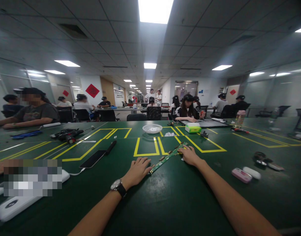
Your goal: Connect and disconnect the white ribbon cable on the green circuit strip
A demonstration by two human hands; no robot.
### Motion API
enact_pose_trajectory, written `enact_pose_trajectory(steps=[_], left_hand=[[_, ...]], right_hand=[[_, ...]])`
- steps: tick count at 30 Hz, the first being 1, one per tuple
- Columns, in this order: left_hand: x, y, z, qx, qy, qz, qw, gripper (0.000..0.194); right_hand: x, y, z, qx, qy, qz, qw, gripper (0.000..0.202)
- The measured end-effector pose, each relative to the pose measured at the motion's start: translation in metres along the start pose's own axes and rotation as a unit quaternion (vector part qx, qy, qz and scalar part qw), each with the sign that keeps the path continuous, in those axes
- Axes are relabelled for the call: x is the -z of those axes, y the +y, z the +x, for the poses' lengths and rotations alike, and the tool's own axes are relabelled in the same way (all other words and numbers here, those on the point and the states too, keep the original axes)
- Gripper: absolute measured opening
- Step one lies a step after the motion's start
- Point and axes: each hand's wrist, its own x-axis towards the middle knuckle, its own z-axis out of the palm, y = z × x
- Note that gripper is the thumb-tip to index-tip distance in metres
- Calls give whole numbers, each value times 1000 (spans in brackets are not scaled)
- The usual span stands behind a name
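A long, narrow green circuit board (165, 159) lies at a slant on the dark green table (150, 203), its far end to the right. My left hand (137, 170), with a watch on the wrist, is at the near left end, fingertips touching the board's edge. My right hand (189, 155) is at the far right end, its fingers bent against the board, with something small and yellow at the fingertips. Beyond the board stands a white round basket (152, 128).
A black phone (93, 159) with a white cable lies left. Power tools (69, 134) sit farther back. A green tissue pack (192, 127) is beyond my right hand. Pink case (241, 175) and white case lie right. People sit around.
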Motion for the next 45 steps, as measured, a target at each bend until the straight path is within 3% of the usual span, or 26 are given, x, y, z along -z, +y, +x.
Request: enact_pose_trajectory(steps=[4,9,13,16,18,20,25,27,30,34,40,45], left_hand=[[1,-2,1,4,25,8,1000,49],[-1,-4,3,-11,57,8,998,46],[-1,-3,1,-38,43,-2,998,47],[1,-1,-1,-52,17,-1,999,45],[3,-1,-1,-55,6,1,998,44],[3,-1,-1,-55,5,1,998,44],[0,-3,0,-51,20,16,998,45],[0,-3,0,-49,22,18,998,45],[0,-3,-1,-45,28,20,998,45],[1,-2,-1,-46,30,13,998,46],[-2,-2,-1,-56,18,-2,998,51],[-2,-1,-1,-62,3,0,998,47]], right_hand=[[14,-25,-5,70,13,19,997,49],[22,-79,-15,187,29,61,980,52],[26,-124,-29,292,18,113,950,55],[27,-144,-35,335,22,131,933,51],[29,-146,-35,340,24,124,932,48],[31,-139,-32,299,33,106,948,42],[34,-88,-18,104,69,63,990,29],[34,-66,-16,-45,44,9,998,24],[32,-47,-15,-100,32,-20,994,24],[26,-61,-14,-41,35,-17,998,21],[20,-115,-20,192,43,94,976,17],[18,-135,-26,204,46,141,968,13]])
